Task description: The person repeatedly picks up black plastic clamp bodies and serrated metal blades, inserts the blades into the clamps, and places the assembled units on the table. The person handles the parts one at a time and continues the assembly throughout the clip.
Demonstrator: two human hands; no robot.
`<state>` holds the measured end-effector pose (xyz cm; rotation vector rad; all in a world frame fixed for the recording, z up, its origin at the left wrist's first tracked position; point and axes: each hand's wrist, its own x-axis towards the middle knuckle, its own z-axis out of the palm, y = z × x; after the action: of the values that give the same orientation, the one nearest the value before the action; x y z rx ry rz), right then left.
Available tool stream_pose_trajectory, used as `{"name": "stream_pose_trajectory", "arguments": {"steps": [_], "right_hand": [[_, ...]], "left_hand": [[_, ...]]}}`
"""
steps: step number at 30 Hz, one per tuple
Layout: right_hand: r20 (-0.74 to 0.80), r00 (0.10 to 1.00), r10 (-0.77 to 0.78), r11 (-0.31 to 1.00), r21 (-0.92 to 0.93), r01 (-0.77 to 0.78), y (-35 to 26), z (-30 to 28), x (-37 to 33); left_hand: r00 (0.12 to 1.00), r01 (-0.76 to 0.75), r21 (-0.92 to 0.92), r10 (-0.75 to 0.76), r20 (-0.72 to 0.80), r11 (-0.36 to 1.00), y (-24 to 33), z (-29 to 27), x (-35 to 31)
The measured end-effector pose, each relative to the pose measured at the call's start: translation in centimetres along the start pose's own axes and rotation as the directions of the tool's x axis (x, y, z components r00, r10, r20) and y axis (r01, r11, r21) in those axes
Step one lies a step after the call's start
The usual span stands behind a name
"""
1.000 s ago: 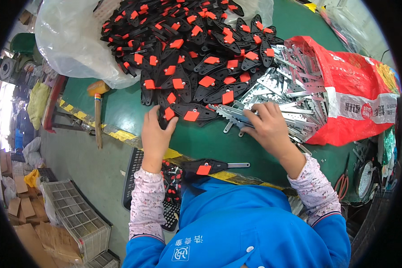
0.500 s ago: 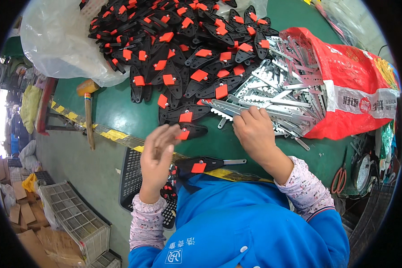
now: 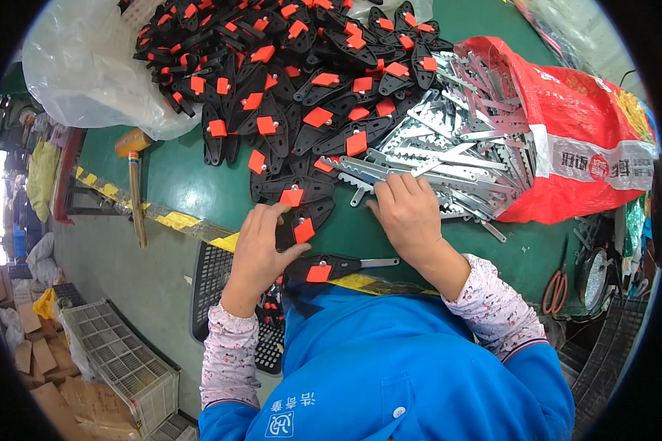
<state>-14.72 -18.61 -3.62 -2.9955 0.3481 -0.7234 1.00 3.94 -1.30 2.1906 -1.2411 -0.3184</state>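
My left hand [image 3: 259,246] grips the near end of the pile, its thumb and fingers around a black plastic part [image 3: 321,218] with a red diamond-shaped knob. The fingers of my right hand [image 3: 408,213] are bent over the left edge of a heap of notched metal strips [image 3: 449,156], closed on a strip [image 3: 357,167] that points left; the fingertips are partly hidden. Between my hands and my body, a black part with a red knob [image 3: 318,273] lies at the table's edge, with a metal strip [image 3: 379,262] sticking out to its right.
A big pile of black parts [image 3: 268,125] covers the far table. The strips spill from a red sack [image 3: 566,140] at right. A mallet [image 3: 135,184] lies left, scissors [image 3: 556,292] right. A black basket [image 3: 212,283] stands below the yellow-black edge tape [image 3: 180,220].
My left hand has come down from above and closed on the nearest black part, which has tilted. My right hand stays at the strips. The view has shifted slightly.
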Motion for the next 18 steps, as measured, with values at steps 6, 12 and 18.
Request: {"name": "stream_pose_trajectory", "arguments": {"steps": [6,12,18], "right_hand": [[0.02,0.997,0.074,0.944,0.321,-0.076,0.7,-0.3,0.7],[0.404,0.905,0.134,0.499,0.761,-0.414,0.7,-3.7,0.5],[0.287,0.958,-0.018,0.722,0.666,-0.186,1.1,-3.2,0.1]], "left_hand": [[0.995,-0.101,0.152,0.102,0.004,0.983,0.4,-0.5,0.1],[0.993,0.101,-0.197,-0.111,-0.043,0.975,-0.8,-0.4,-1.5],[0.997,-0.019,-0.056,0.014,-0.073,0.998,-0.9,-0.5,-1.3]]}}
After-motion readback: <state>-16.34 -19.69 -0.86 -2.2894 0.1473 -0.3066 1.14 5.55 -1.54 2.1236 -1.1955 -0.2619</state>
